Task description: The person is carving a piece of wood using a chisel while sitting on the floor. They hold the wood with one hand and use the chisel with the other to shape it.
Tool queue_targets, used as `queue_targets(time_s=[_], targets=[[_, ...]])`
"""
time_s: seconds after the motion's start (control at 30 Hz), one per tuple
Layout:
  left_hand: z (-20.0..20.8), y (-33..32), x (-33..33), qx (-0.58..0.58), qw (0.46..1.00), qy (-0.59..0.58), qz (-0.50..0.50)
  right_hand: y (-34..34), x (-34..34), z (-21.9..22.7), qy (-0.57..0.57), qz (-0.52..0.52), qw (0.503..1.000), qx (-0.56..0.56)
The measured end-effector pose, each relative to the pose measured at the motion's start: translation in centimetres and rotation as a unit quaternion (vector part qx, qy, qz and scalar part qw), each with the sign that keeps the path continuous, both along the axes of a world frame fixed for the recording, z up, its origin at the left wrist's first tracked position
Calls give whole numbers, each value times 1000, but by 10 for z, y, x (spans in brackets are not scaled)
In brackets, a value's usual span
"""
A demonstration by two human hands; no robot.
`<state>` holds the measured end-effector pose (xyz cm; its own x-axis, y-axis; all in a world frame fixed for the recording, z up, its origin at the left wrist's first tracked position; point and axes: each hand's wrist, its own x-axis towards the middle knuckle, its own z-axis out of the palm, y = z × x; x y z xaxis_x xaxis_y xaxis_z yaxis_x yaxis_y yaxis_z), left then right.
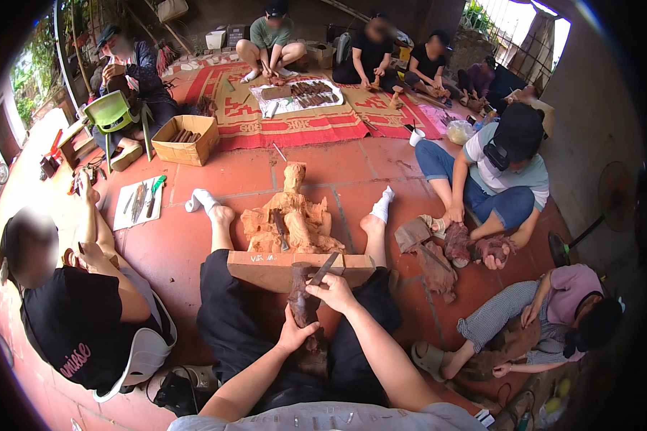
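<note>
Between black-trousered legs (226, 316), a dark wood carving (304, 307) runs lengthwise up the view, the left hand (297, 333) wrapped around its middle, while the right hand (332, 293), closed on a flat dark tool (326, 266), is nearer its far end, just to the right

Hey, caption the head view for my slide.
Left hand gripping a dark wooden piece, right hand holding a narrow dark tool, a pale carved figure ahead.
</note>
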<state>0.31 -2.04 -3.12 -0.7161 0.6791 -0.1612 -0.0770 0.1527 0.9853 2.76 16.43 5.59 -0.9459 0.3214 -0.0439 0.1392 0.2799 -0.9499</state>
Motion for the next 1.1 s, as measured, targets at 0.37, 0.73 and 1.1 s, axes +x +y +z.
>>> queue_targets(time_s=[0.37,0.73,1.1], targets=[[-2,-3,1,8,1000,2,5,-17,8,0,80,19,984,159],[5,0,0,-5,1000,-8,4,-14,8,17,65,67,981,172],[6,0,3,-8,1000,-3,0,-29,22,12,71,47,979,184]])
